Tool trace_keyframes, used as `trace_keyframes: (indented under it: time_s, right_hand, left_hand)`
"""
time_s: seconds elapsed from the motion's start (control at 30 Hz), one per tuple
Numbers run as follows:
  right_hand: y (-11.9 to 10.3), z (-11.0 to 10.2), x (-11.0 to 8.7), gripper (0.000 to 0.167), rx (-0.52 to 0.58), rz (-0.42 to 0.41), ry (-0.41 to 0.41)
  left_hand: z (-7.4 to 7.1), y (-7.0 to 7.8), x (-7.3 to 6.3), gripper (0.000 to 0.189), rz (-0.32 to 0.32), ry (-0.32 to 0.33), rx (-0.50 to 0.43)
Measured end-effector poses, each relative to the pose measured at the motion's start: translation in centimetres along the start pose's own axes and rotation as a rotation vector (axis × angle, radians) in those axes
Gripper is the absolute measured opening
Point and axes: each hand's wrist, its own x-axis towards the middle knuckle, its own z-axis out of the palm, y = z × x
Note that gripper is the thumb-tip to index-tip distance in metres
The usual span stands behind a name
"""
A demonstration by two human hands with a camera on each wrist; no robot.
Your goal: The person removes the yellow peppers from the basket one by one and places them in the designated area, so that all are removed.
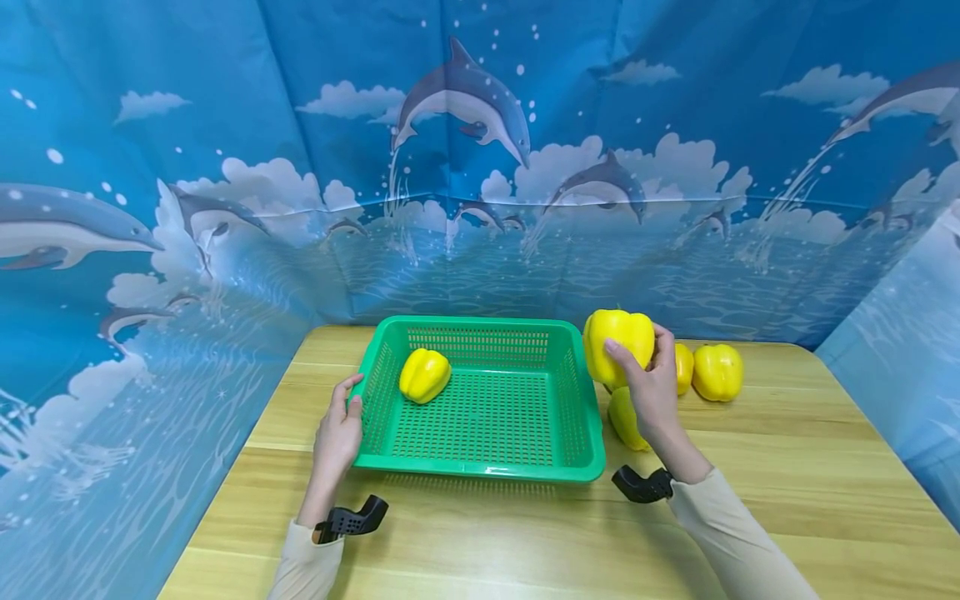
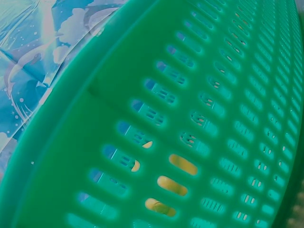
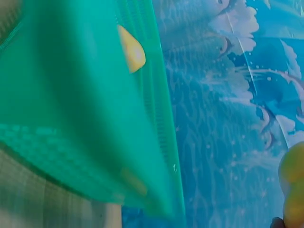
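My right hand (image 1: 654, 387) holds a yellow bell pepper (image 1: 617, 346) in the air by the right rim of a green plastic basket (image 1: 480, 470). In the right wrist view, part of a yellow pepper (image 3: 295, 185) shows at the right edge. At the basket's left rim, my left hand (image 1: 339, 432) grips the side with thumb and fingers. The left wrist view shows the basket's slotted wall (image 2: 114, 90), with yellow visible through some slots. Inside the basket, toward the left, lies another yellow bell pepper (image 1: 425, 376).
Right of the basket, a yellow pepper (image 1: 627, 418) lies partly behind my right hand. Farther right are a partly hidden pepper (image 1: 683, 368) and one in full view (image 1: 718, 372). All are on the wooden table (image 1: 787, 467); a dolphin-print curtain (image 1: 480, 258) hangs behind.
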Motion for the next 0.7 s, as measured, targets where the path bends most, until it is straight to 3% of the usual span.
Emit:
trace_keyframes:
  time_s: [0.7]
  right_hand:
    - [2.1,-6.5,-0.1,0.047,-0.006,0.048,0.248]
  left_hand:
    - [-0.1,0.1,0.0,0.041,0.002,-0.008,-0.004]
